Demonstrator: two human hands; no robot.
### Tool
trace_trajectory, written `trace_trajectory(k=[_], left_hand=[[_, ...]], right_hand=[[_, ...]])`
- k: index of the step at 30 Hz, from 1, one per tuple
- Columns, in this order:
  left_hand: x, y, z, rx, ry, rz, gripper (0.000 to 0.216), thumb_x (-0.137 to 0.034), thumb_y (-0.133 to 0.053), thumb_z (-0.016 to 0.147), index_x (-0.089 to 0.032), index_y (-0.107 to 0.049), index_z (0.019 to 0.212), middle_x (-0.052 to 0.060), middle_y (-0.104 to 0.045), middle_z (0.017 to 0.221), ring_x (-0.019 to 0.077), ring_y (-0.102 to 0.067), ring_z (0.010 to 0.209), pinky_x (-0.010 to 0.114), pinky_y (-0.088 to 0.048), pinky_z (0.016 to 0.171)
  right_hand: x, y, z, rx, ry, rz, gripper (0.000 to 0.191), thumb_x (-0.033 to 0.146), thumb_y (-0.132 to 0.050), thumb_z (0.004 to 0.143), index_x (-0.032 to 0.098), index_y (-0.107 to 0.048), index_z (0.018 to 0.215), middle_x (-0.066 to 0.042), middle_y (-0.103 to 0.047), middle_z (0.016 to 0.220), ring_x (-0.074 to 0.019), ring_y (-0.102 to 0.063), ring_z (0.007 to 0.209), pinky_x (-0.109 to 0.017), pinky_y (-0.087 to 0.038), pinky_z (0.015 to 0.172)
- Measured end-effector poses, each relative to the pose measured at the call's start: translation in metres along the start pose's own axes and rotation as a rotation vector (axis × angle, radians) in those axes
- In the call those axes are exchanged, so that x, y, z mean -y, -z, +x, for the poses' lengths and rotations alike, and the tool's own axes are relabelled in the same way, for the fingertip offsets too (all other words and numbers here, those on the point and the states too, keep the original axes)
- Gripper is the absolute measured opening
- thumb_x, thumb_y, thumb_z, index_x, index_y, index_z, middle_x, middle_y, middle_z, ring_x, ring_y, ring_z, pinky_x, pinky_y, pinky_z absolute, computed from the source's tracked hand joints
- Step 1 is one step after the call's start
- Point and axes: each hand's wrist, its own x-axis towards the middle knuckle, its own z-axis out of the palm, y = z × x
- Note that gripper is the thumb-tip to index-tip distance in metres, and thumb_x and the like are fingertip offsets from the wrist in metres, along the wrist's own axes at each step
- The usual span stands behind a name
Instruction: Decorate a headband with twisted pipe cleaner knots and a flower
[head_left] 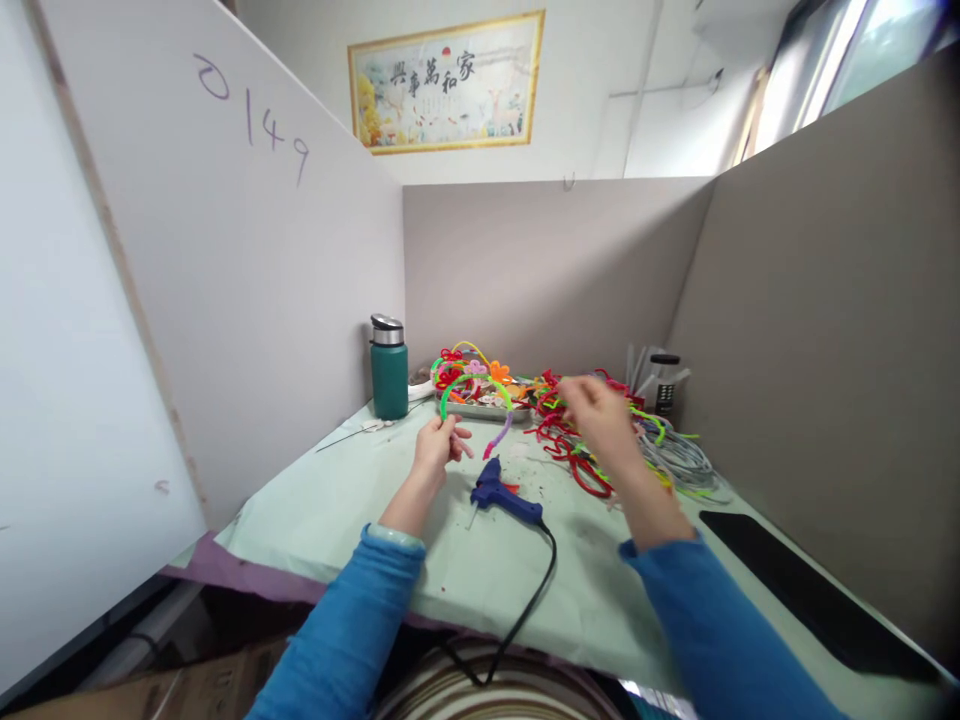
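Observation:
My left hand (435, 445) is closed on one end of an arched headband (486, 378) wrapped in fuzzy green, with purple and pink toward its free end. Slightly blurred, my right hand (598, 415) is raised in front of a heap of red and yellow-green pipe cleaners (574, 465). Its fingers are pinched together; whether they hold a strand is hidden against the heap. Between my hands a blue hot glue gun (506, 497) lies on the table, nozzle pointing away, its black cord (544, 570) running toward me.
Behind the headband, a metal tray (487, 411) holds colourful fuzzy flowers and small pieces. A green bottle (389, 375) stands back left. Grey coiled strands (686, 460) and a dark-lidded jar (663, 385) are at right, beyond a long black pad (802, 590). Partition panels (555, 270) enclose the table.

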Motion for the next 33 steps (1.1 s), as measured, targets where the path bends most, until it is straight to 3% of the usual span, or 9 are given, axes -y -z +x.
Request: trace_trajectory(k=[3, 6, 8, 12, 19, 23, 28, 33], left_hand=[[0.002, -0.001, 0.000, 0.029, 0.010, 0.011, 0.027, -0.038, -0.053, 0.083, -0.012, -0.053, 0.089, 0.000, -0.058, 0.054, 0.0116, -0.055, 0.037, 0.020, -0.029, 0.037], [0.005, -0.005, -0.001, 0.069, 0.010, 0.029, 0.026, -0.036, -0.052, 0.083, -0.012, -0.053, 0.091, 0.002, -0.061, 0.059, 0.0118, -0.056, 0.038, 0.020, -0.031, 0.037], [0.007, -0.008, -0.001, 0.100, 0.018, 0.048, 0.027, -0.036, -0.054, 0.083, -0.012, -0.053, 0.093, 0.004, -0.062, 0.063, 0.0117, -0.056, 0.039, 0.021, -0.033, 0.037], [0.009, -0.009, -0.001, 0.095, 0.018, 0.101, 0.036, -0.045, -0.061, 0.076, -0.012, -0.056, 0.090, 0.006, -0.064, 0.067, 0.0105, -0.056, 0.041, 0.020, -0.036, 0.039], [0.003, -0.006, 0.002, 0.047, -0.147, 0.089, 0.044, -0.050, -0.067, 0.066, -0.012, -0.062, 0.087, 0.003, -0.064, 0.071, 0.0034, -0.041, 0.034, 0.020, -0.029, 0.033], [0.005, -0.004, 0.002, 0.103, -0.156, 0.053, 0.045, -0.050, -0.064, 0.069, -0.010, -0.063, 0.089, 0.001, -0.061, 0.062, 0.0025, -0.034, 0.030, 0.020, -0.023, 0.032], [0.007, -0.005, 0.000, 0.262, -0.080, 0.102, 0.045, -0.048, -0.065, 0.069, -0.008, -0.064, 0.091, 0.004, -0.063, 0.065, 0.0020, -0.032, 0.030, 0.020, -0.020, 0.032], [0.004, -0.007, -0.002, 0.229, -0.077, 0.115, 0.049, -0.048, -0.067, 0.067, -0.012, -0.063, 0.100, 0.001, -0.061, 0.061, 0.0006, -0.026, 0.032, 0.019, -0.014, 0.033]], right_hand=[[-0.019, -0.020, -0.009, 0.118, -0.107, -0.004, 0.034, 0.045, -0.056, 0.080, 0.015, -0.063, 0.093, -0.004, -0.064, 0.072, -0.0137, -0.056, 0.055, -0.024, -0.045, 0.047], [-0.034, -0.038, -0.019, 0.226, -0.107, 0.047, 0.032, 0.043, -0.055, 0.078, 0.016, -0.061, 0.095, -0.004, -0.066, 0.073, -0.0106, -0.054, 0.046, -0.022, -0.041, 0.042], [-0.038, -0.045, -0.024, 0.252, -0.079, 0.057, 0.026, 0.042, -0.053, 0.079, 0.017, -0.061, 0.081, -0.002, -0.064, 0.066, -0.0103, -0.053, 0.044, -0.022, -0.039, 0.041], [-0.039, -0.048, -0.029, 0.191, -0.061, 0.035, 0.029, 0.042, -0.048, 0.082, 0.018, -0.056, 0.067, 0.002, -0.054, 0.047, -0.0112, -0.051, 0.041, -0.022, -0.038, 0.042], [-0.044, -0.046, -0.031, 0.166, -0.022, -0.005, 0.031, 0.044, -0.050, 0.082, 0.019, -0.053, 0.063, 0.003, -0.053, 0.047, -0.0113, -0.051, 0.042, -0.023, -0.037, 0.047], [-0.039, -0.043, -0.028, 0.144, -0.017, 0.122, 0.034, 0.051, -0.051, 0.080, 0.020, -0.052, 0.067, 0.003, -0.052, 0.049, -0.0110, -0.048, 0.044, -0.023, -0.036, 0.045], [-0.036, -0.042, -0.024, 0.055, -0.087, 0.309, 0.038, 0.056, -0.052, 0.077, 0.019, -0.055, 0.072, 0.002, -0.052, 0.056, -0.0093, -0.041, 0.043, -0.023, -0.031, 0.040], [-0.034, -0.042, -0.026, 0.081, -0.162, 0.408, 0.038, 0.057, -0.057, 0.073, 0.019, -0.057, 0.071, 0.004, -0.049, 0.052, -0.0083, -0.034, 0.039, -0.023, -0.025, 0.038]])
